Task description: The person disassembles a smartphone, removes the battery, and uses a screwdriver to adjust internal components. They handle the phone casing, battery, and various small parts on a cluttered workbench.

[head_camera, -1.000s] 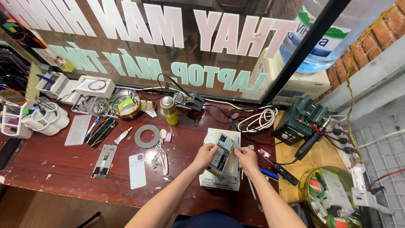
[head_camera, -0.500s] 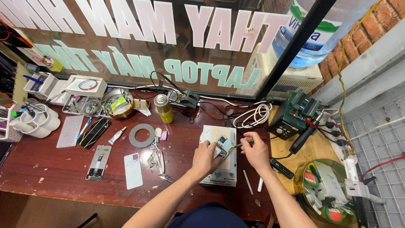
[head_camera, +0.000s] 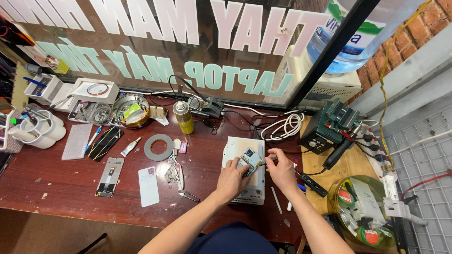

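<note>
- Gripping the opened phone [head_camera: 249, 159], your left hand [head_camera: 231, 179] curls around its edge.
- Your right hand [head_camera: 281, 170] pinches a thin tool [head_camera: 269, 161] against it, over a white box [head_camera: 244, 155].

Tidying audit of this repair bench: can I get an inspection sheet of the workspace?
Surface: dark red wooden desk, scuffed.
Job's things: opened phone on a white box.
Clutter: tape ring, spray can, white back cover, screen part.
Hands: left hand steadies the phone; right hand holds a thin tool at it.
Cables: white coil, black leads.
Surroundings: lettered glass pane, brick wall.
</note>
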